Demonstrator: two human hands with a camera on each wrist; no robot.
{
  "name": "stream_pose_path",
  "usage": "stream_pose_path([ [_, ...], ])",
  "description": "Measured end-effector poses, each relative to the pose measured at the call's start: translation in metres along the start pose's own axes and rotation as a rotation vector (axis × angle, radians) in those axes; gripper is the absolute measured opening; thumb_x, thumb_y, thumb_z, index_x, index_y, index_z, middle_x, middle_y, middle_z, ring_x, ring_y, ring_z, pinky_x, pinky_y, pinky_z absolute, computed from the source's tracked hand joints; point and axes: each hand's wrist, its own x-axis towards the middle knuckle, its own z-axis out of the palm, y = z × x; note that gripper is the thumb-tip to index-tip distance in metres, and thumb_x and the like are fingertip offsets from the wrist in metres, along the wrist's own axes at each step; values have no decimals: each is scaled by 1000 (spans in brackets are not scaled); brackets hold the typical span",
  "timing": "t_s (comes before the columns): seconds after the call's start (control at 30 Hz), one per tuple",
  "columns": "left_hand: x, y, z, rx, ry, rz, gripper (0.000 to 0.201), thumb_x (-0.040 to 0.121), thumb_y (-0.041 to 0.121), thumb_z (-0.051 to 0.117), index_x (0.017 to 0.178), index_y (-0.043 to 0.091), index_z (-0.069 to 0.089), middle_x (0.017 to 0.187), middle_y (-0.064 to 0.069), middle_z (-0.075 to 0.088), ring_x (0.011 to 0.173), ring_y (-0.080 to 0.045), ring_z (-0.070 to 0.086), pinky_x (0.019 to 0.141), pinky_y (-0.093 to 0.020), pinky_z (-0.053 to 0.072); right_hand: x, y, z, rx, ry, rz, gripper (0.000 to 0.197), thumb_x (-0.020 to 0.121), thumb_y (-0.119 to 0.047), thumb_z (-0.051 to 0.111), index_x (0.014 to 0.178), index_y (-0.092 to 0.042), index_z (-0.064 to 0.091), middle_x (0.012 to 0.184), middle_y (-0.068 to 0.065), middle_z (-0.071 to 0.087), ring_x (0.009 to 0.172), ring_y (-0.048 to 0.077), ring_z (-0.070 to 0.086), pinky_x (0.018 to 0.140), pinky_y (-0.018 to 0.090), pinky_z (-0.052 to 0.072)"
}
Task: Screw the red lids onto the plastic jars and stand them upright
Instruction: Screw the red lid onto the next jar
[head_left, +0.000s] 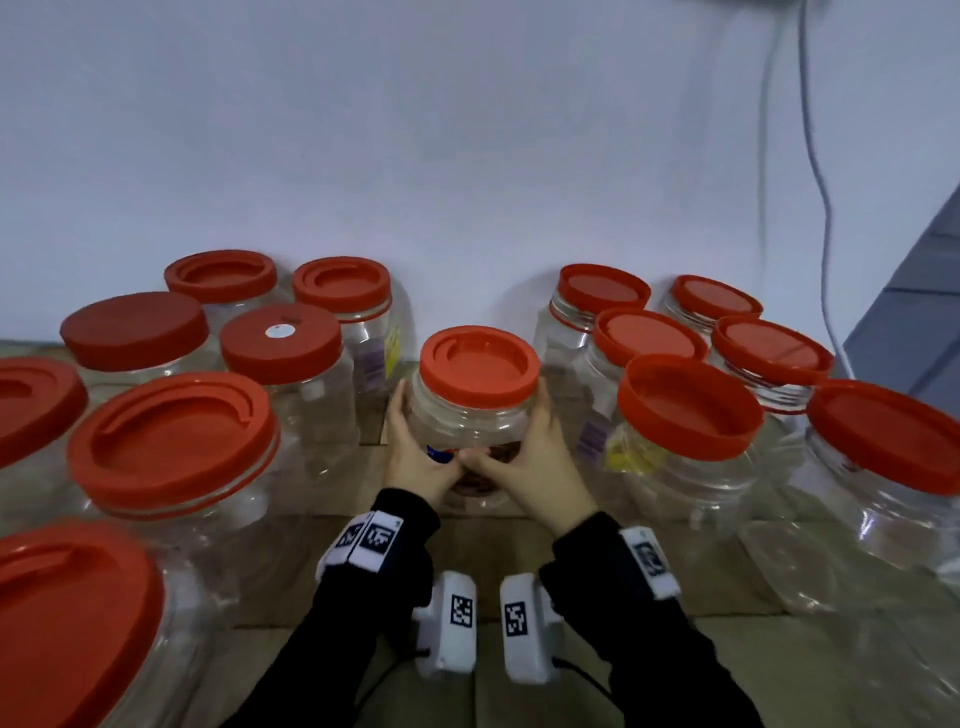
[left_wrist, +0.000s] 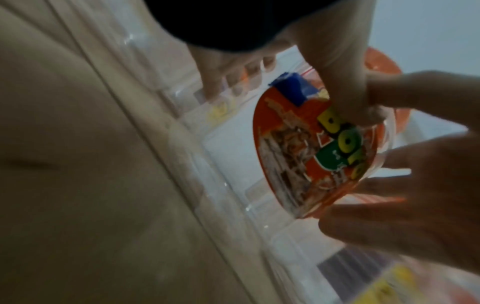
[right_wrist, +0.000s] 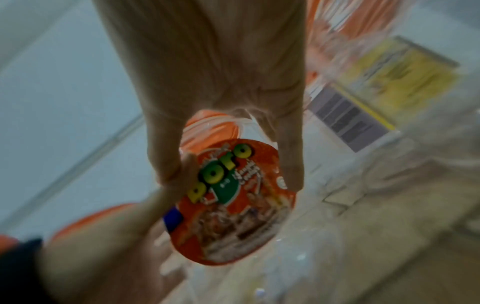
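— While both hands are on it, tell me what you've got.

— I see my left hand (head_left: 415, 457) and right hand (head_left: 524, 467) wrapped round the small clear plastic jar (head_left: 470, 431) at the middle of the beige cardboard-covered table (head_left: 519, 540), fingers curled on its sides, thumbs meeting in front. Its red ribbed screw lid (head_left: 479, 365) is on and it stands upright.

— Label?

— From the right wrist, an orange oval label (right_wrist: 233, 205) faces me, between thumb and fingers.

— Count the rest.

— Thirteen red-lidded jars in all by my count. Seven to the left, nearest the large clear jar with a recessed lid (head_left: 171, 441); five to the right, nearest the tilted-looking clear jar (head_left: 685, 415).

— Beyond?

— White wall (head_left: 467, 130), two grey cables (head_left: 810, 130) hanging at right.
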Motion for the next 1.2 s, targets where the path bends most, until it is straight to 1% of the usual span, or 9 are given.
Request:
stream_pose_path([
  [0.07,27,-9,6,8,33,0,111,57,10,82,141,17,11,147,-11,24,135,-21,27,105,-31,27,26,2,9,19,52,-26,113,66,-27,81,148,-18,3,148,7,26,138,19,25,104,24,24],
  [0.17,65,-21,9,25,51,-1,115,52,26,78,143,20,8,150,-10,19,136,-19,23,110,-38,24,63,9,22,84,102,-30,109,67,-22,81,147,-19,7,149,9,24,137,20,26,103,24,24],
  [0.37,120,-32,10,52,50,-53,110,64,4,78,143,22,3,150,-9,16,137,-20,19,108,-35,21,116,16,34,191,82,-29,108,70,-17,79,148,-21,5,154,10,14,141,22,17,107,31,21],
  [0.57,137,-35,14,204,50,-37,124,45,53,72,143,29,1,151,-10,13,139,-25,14,110,-53,22,140,19,34,222,123,-17,107,65,-16,82,147,-21,13,149,10,25,137,23,29,111,41,29],
  [0.67,134,-23,14,324,53,-59,121,57,36,81,144,18,0,152,-13,9,141,-26,7,112,-51,17,134,12,30,181,145,-8,106,65,-17,81,148,-20,14,150,10,29,137,23,30,110,46,31],
  [0.9,74,19,16,350,128,134,105,70,36,74,144,15,2,153,-11,6,141,-23,4,114,-46,13,61,-38,-9,160,155,-182,86,80,-19,70,147,-18,16,152,-3,25,133,0,21,108,19,20],
  [1.03,24,26,38,236,-116,260,87,65,55,64,137,20,30,142,-5,36,133,-17,31,109,-40,29,5,-70,-50,154,127,-353,72,81,-21,69,141,-26,30,135,-20,36,125,-10,32,106,16,29],
  [1.13,-12,36,59,189,-339,314,74,63,63,62,126,43,27,134,21,32,127,8,27,105,-15,25,-32,-82,-82,21,109,-465,65,81,-24,69,136,-31,35,136,-18,40,127,-7,35,104,10,29],
  [1.2,-28,37,73,227,-428,316,85,61,68,61,132,37,25,141,13,29,132,2,23,108,-21,24,-47,-81,-102,-130,128,-518,59,81,-23,69,133,-27,42,134,-12,45,122,-9,37,99,2,26],
])
